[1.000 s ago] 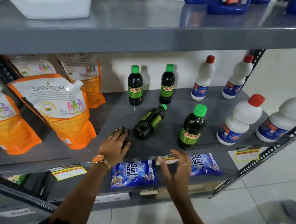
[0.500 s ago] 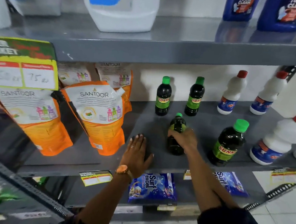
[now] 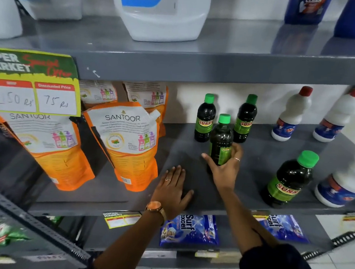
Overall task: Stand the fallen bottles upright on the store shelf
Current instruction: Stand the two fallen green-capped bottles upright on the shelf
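Note:
My right hand is wrapped around a dark green-capped bottle, holding it nearly upright over the grey middle shelf. Its back label faces me. Two more dark bottles stand at the back, one on the left and one on the right, right behind the held one. A third dark bottle stands near the front edge to the right. My left hand lies flat on the shelf, palm down, fingers spread, holding nothing.
Orange Santoor refill pouches stand on the left of the shelf. White red-capped bottles line the right side. A yellow price sign hangs from the upper shelf. Blue Surf Excel packets lie on the lower shelf.
My right hand reached in and gripped the bottle that lay on its side, then tipped it up to nearly upright. My left hand stayed flat on the shelf.

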The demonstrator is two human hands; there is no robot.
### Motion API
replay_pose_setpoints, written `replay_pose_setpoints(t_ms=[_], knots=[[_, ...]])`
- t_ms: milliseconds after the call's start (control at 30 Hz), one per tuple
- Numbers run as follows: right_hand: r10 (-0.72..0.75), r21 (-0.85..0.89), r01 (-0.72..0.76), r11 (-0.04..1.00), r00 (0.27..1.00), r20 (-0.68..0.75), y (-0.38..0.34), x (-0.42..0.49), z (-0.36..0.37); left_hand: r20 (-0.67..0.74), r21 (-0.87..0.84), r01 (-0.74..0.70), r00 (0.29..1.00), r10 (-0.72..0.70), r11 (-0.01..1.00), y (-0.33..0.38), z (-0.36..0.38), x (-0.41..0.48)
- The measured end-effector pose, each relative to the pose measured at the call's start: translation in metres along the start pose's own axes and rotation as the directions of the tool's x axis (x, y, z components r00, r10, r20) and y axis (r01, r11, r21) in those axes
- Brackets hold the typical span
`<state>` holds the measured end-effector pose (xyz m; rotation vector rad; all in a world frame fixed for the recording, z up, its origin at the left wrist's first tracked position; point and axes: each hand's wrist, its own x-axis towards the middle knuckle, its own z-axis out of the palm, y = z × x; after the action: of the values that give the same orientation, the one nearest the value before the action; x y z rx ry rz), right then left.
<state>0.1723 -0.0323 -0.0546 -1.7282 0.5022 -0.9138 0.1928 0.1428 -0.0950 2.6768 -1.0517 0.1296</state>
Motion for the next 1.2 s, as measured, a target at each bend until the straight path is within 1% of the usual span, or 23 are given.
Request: replay_pose_setpoints(t_ms=[100,267,367,533,633,767,833,867,933,1000,1067,1200], knots=[[0.004,-0.017,-0.004,1.000,1.000,-0.004,0.005,-0.002,0.002,-0.004,0.028,0.007,1.000,-0.007,1.000,0.000,0.001,0.000],[0.122,-0.050,-0.123,0.991,0.992,-0.023,0.008,-0.009,-0.001,0.012,0.054,0.007,1.000,-0.007,0.999,0.001,0.001,-0.001],[0.113,-0.076,-0.113,0.991,0.994,-0.001,0.010,-0.009,-0.001,0.019,0.060,0.009,1.000,-0.011,0.998,0.001,0.001,-0.001],[0.124,-0.057,-0.122,0.991,0.992,0.037,0.009,-0.002,0.001,0.029,0.047,0.009,1.000,-0.010,0.999,0.002,-0.001,0.000],[0.116,-0.028,-0.114,0.993,0.989,0.090,0.011,-0.004,-0.003,0.030,0.068,0.006,1.000,-0.008,0.998,0.002,-0.001,0.000],[0.088,-0.058,-0.080,0.995,0.982,0.169,0.023,-0.011,-0.011,0.018,0.077,0.018,1.000,-0.019,0.997,0.002,-0.001,-0.001],[0.084,-0.104,-0.069,0.992,0.985,0.152,0.025,-0.012,-0.011,0.016,0.071,0.016,1.000,-0.018,0.997,0.003,-0.001,-0.001],[0.085,-0.131,-0.070,0.989,0.990,0.116,0.026,-0.012,-0.011,0.019,0.070,0.017,1.000,-0.018,0.997,0.003,-0.001,-0.001],[0.120,-0.165,-0.110,0.980,0.992,0.050,0.025,-0.012,-0.010,0.023,0.071,0.021,0.999,-0.023,0.997,0.003,0.000,-0.001],[0.149,-0.201,-0.140,0.970,0.988,0.031,0.024,-0.012,-0.010,0.019,0.088,0.018,1.000,-0.019,0.996,0.004,-0.001,-0.001],[0.152,-0.213,-0.139,0.967,0.987,0.044,0.024,-0.012,-0.009,0.020,0.096,0.013,1.000,-0.015,0.995,0.004,-0.001,-0.001],[0.152,-0.125,-0.136,0.983,0.979,0.134,0.028,-0.011,-0.011,0.028,0.073,0.023,0.999,-0.025,0.997,0.005,-0.003,-0.001]])
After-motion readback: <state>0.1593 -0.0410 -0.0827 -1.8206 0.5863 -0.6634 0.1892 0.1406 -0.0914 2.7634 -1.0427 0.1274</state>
